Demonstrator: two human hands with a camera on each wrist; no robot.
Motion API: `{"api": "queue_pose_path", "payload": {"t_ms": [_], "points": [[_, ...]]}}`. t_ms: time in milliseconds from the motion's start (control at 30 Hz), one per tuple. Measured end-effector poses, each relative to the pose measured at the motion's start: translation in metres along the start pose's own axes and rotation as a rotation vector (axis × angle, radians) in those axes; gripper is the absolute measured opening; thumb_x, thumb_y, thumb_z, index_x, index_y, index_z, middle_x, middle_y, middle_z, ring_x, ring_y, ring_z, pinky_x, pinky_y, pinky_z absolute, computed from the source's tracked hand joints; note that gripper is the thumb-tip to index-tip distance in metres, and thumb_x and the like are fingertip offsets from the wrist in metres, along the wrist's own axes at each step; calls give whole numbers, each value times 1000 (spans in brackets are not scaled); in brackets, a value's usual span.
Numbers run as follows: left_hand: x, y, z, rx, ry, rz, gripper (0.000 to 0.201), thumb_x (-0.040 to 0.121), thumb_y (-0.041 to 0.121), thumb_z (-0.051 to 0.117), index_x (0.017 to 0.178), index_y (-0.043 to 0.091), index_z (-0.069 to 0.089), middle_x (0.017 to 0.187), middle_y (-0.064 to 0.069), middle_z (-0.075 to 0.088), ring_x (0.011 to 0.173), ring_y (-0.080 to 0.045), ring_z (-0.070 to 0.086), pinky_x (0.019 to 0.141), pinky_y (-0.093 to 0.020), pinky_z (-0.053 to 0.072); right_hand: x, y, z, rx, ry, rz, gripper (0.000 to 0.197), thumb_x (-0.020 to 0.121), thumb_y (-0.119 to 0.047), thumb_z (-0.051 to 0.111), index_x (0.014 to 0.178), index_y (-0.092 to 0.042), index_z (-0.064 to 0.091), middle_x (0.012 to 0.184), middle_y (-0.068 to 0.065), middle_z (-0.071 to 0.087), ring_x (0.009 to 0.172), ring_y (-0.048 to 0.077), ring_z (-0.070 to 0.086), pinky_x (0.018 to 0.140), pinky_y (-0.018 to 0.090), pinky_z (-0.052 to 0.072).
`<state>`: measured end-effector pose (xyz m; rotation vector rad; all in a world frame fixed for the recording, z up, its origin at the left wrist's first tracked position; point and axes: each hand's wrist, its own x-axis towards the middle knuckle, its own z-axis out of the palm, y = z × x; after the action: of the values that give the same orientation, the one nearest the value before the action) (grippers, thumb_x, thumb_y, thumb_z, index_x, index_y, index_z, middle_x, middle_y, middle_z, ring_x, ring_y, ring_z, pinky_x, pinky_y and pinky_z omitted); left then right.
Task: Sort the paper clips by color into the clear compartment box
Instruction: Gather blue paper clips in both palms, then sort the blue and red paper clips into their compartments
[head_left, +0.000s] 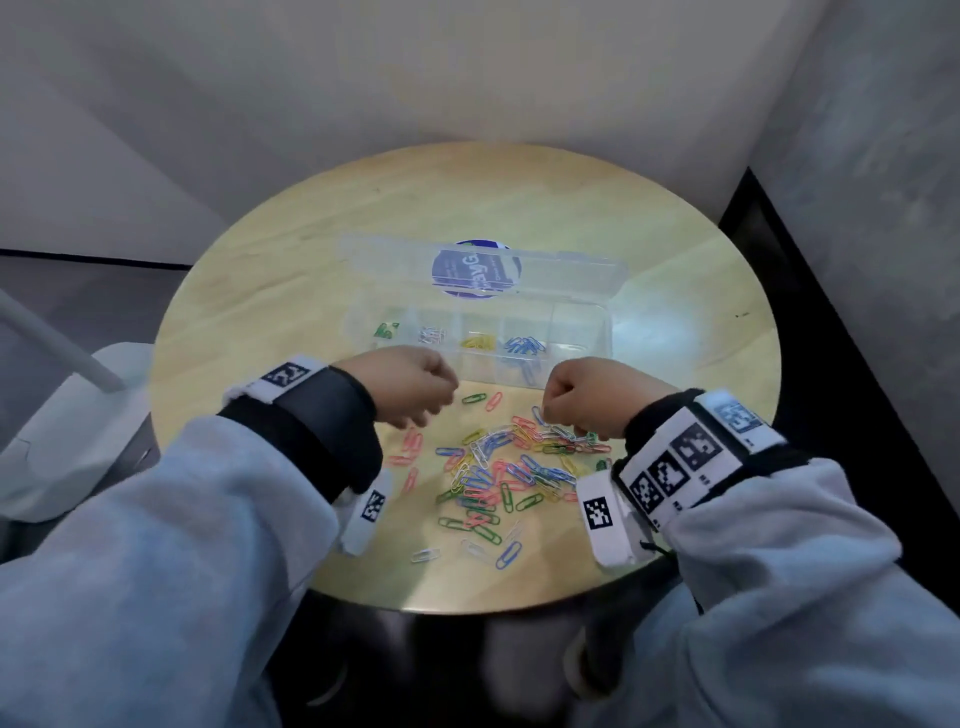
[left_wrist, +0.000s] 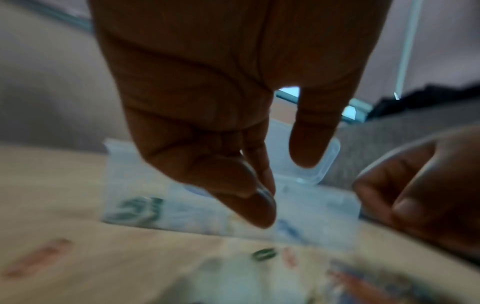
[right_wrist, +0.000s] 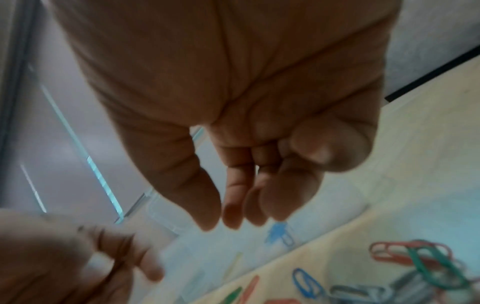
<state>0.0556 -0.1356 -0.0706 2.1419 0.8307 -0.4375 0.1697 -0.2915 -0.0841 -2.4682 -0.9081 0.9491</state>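
Observation:
The clear compartment box (head_left: 607, 332) stands open mid-table, its lid (head_left: 395, 260) tipped back. Its compartments hold green clips (head_left: 387, 329), pale clips (head_left: 431, 335), yellow clips (head_left: 478, 342) and blue clips (head_left: 524, 345); the rightmost looks bare. A mixed pile of paper clips (head_left: 509, 467) lies in front of it. My left hand (head_left: 421, 402) hovers at the box's front wall with fingers curled; the left wrist view (left_wrist: 283, 185) shows no clip in it. My right hand (head_left: 566, 418) hangs over the pile's far edge, fingertips gathered to the thumb (right_wrist: 221, 218), nothing visible between them.
The round wooden table (head_left: 519, 202) sits in a corner between grey walls. A white object (head_left: 62, 441) stands beside its left edge. A dark floor strip (head_left: 831, 364) runs along the right. Stray clips (head_left: 483, 400) lie between the hands.

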Motion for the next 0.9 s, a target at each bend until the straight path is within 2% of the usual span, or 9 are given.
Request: {"api": "queue_pose_path", "payload": {"t_ms": [67, 133, 267, 367, 500, 633, 733, 800, 900], "points": [[-5, -15, -2, 396, 60, -72, 27, 87, 15, 49, 110, 24, 60, 98, -1, 60, 94, -20, 61, 72, -21, 41, 1, -3, 6, -105, 19, 1, 9, 87, -16, 52, 78, -16, 54, 83, 2, 58, 76, 18, 51, 56, 22, 38], [-9, -24, -4, 556, 102, -130, 33, 86, 13, 49, 116, 24, 59, 113, 0, 60, 104, -20, 57, 74, -21, 36, 4, -6, 10, -166, 14, -1, 9, 87, -13, 51, 90, -13, 60, 97, 7, 63, 79, 19, 52, 59, 23, 40], [-3, -36, -3, 619, 102, -179, 28, 83, 17, 57, 111, 19, 61, 113, -1, 63, 88, -19, 51, 69, -24, 36, 10, -13, 13, -232, -17, 1, 22, 86, -15, 56, 108, -17, 60, 95, -1, 52, 85, 17, 50, 57, 22, 38], [4, -42, 1, 621, 71, -203, 32, 78, 30, 67, 106, 17, 61, 107, -2, 65, 87, -20, 55, 68, -25, 38, 15, -14, 16, -304, -33, 12, 29, 86, -14, 55, 114, -19, 58, 96, -2, 48, 86, 17, 48, 55, 21, 35], [12, -44, 9, 602, 71, -189, 38, 74, 34, 71, 105, 17, 57, 103, -3, 64, 85, -22, 54, 67, -26, 37, 20, -13, 22, -344, -50, 41, 39, 84, -7, 53, 120, -21, 52, 91, -1, 48, 84, 19, 49, 49, 19, 32], [18, -40, 14, 603, 103, -160, 36, 77, 32, 68, 106, 11, 64, 106, -7, 67, 88, -24, 57, 66, -26, 37, 25, -16, 28, -357, -42, 44, 41, 81, 1, 48, 117, -18, 48, 75, -2, 46, 80, 22, 50, 50, 23, 35], [22, -39, 17, 583, 97, -167, 29, 77, 25, 67, 102, 10, 69, 105, -8, 70, 83, -23, 57, 65, -26, 38, 27, -19, 28, -401, -53, 31, 29, 83, 1, 48, 108, -15, 50, 92, 3, 51, 84, 23, 49, 67, 27, 40], [24, -39, 19, 565, 93, -175, 26, 76, 20, 66, 100, 9, 71, 104, -8, 71, 84, -23, 59, 64, -25, 39, 29, -20, 27, -436, -76, 23, 21, 85, -1, 48, 98, -17, 46, 99, 4, 51, 87, 22, 48, 72, 29, 40], [27, -40, 21, 549, 99, -169, 25, 80, 25, 64, 98, 9, 71, 103, -8, 71, 89, -25, 63, 66, -25, 39, 31, -19, 27, -476, -91, 4, 15, 86, -4, 48, 94, -17, 47, 108, 9, 60, 90, 23, 50, 80, 33, 45]]}}
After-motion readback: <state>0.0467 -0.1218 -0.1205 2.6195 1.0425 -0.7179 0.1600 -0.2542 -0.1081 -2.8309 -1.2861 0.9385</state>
